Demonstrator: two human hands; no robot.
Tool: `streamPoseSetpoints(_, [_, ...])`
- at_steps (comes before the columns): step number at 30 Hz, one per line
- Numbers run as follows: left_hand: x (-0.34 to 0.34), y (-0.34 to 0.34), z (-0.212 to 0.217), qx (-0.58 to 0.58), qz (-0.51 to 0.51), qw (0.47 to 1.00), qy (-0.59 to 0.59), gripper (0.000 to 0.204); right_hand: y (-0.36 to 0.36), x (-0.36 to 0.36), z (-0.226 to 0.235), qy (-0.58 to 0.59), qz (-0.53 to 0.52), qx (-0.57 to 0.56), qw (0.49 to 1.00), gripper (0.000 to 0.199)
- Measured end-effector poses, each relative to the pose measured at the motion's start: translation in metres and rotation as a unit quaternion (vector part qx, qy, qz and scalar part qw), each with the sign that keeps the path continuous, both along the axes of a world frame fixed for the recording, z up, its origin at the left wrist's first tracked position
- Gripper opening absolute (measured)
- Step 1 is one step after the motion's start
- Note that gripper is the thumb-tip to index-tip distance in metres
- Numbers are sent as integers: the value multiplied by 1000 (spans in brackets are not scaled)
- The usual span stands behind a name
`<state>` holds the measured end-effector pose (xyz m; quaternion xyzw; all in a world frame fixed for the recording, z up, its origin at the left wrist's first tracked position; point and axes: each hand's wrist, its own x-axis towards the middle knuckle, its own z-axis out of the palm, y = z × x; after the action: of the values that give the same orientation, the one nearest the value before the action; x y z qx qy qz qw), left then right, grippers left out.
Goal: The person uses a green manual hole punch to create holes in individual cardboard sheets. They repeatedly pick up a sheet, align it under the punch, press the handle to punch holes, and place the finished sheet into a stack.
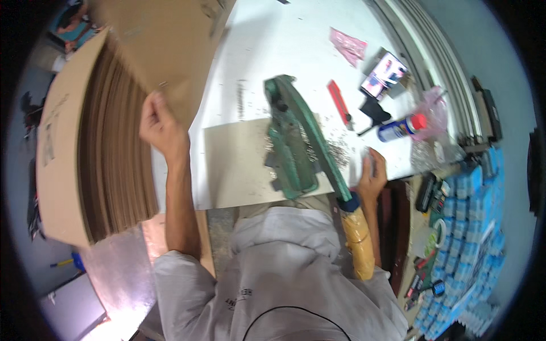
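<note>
My left hand (163, 126) is raised at the left, thumb and fingers pinched together at the lower edge of a brown cardboard sheet (153, 42). The sheet stands up blurred, with a small metal staple (164, 84) near my fingertips. My right hand (372, 175) rests at the table's front edge with curled fingers; a small greyish thing seems to be between them, too unclear to name. Between my hands lies a green metal lever tool (293, 145), like a heavy stapler, its yellow-wrapped handle (358, 241) reaching over the table edge toward my body.
A tall stack of folded cardboard (116, 148) stands at the left. Beneath the tool lies a flat cardboard piece (233, 165), with small metal bits (339, 152) scattered around. Rightward are a red cutter (340, 103), a blue spray can (401, 128), plastic bags and a small box (384, 75).
</note>
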<state>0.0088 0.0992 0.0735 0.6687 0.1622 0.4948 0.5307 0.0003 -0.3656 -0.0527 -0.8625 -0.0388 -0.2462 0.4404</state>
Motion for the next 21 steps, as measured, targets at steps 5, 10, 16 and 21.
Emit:
streamPoseSetpoints(5, [-96,6,106,-47,-12,975,-217,15,5,-6,-12,-53,-38,-7,998,20])
streamPoseSetpoints(10, [-208,35,155,-82,17,974,-211,20,3,-10,-11,-84,-14,-61,994,16])
streamPoseSetpoints(16, [-288,128,131,-96,78,984,-130,23,3,-7,-14,-107,14,-82,991,18])
streamPoseSetpoints(21, [-303,130,118,-170,112,973,-110,24,8,-4,-19,-97,19,-45,994,15])
